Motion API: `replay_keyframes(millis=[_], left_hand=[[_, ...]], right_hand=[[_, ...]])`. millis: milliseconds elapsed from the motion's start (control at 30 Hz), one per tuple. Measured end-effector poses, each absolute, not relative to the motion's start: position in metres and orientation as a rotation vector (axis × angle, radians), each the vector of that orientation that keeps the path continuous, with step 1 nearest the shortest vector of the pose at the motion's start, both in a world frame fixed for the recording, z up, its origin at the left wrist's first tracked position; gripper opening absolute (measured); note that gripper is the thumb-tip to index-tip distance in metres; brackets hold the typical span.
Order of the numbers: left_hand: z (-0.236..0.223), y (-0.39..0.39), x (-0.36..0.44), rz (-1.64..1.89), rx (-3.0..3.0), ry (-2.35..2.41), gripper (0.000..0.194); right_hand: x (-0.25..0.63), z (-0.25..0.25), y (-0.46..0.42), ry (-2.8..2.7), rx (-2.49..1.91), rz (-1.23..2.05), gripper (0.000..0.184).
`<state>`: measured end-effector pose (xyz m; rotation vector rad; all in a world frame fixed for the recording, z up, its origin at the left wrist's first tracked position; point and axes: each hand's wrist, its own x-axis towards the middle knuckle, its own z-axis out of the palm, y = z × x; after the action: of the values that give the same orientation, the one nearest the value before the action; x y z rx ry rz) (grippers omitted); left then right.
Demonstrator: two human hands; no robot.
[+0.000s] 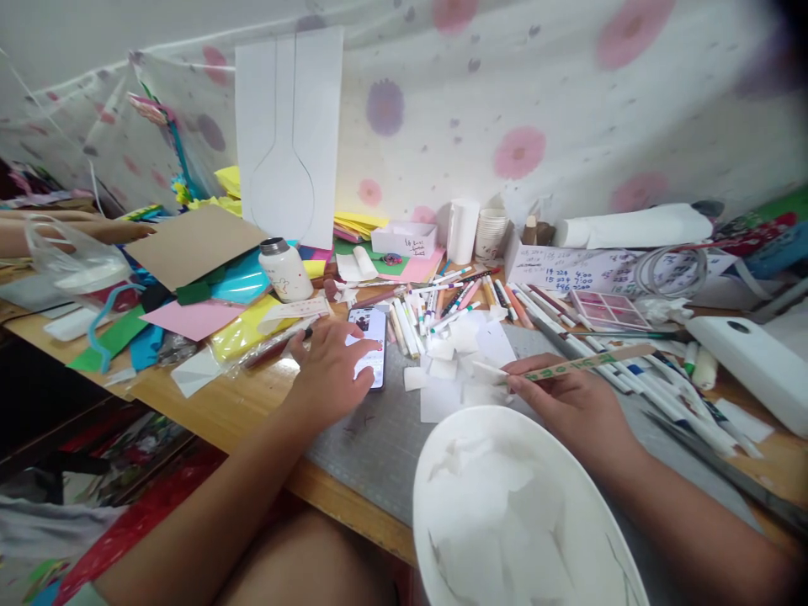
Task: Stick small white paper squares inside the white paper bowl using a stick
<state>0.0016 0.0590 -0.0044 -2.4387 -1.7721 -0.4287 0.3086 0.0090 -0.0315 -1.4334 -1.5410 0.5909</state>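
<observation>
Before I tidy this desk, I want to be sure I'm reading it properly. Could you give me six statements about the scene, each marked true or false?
1. The left hand is over the phone. True.
2. The right hand is empty. False: it holds a strip with green lettering.
3. A white sheet with a drawn outline stands behind the white bottle. True.
4. That bottle lies on its side. False: it stands upright.
5. The white container nearest the camera has pale scraps inside. True.
6. The phone's screen is dark. False: it is lit.
</observation>
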Motion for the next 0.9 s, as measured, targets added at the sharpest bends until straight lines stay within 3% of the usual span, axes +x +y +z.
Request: replay_keyframes(millis=[267, 400, 533, 667, 767, 900], left_hand=[[0.0, 0.052, 0.0, -0.526, -2.418, -1.733, 0.039], [0.023, 0.033, 0.009, -0.778, -2.379, -1.567, 0.03], [0.053, 0.008, 0.045, -1.092, -2.7, -1.258, 0.025], [0.079, -0.012, 0.098, -1.068, -3.04, -1.035, 0.021], [0.083, -0.013, 0.127, -1.081, -3.062, -0.953, 0.026], [0.072, -0.003, 0.137, -1.182, -2.991, -1.018, 0.028]], right_hand=[[0.307, -0.029, 0.008, -1.454, -1.36, 0.653, 0.012], [0.307, -0.026, 0.01, -1.329, -1.273, 0.688, 0.014], [0.306, -0.021, 0.011, -1.187, -1.133, 0.725, 0.023], [0.306, -0.008, 0.002, -1.124, -0.995, 0.722, 0.014], [0.305, 0.004, -0.009, -1.137, -0.914, 0.71, 0.004], [0.3, 0.013, -0.018, -1.174, -0.806, 0.629, 0.012]])
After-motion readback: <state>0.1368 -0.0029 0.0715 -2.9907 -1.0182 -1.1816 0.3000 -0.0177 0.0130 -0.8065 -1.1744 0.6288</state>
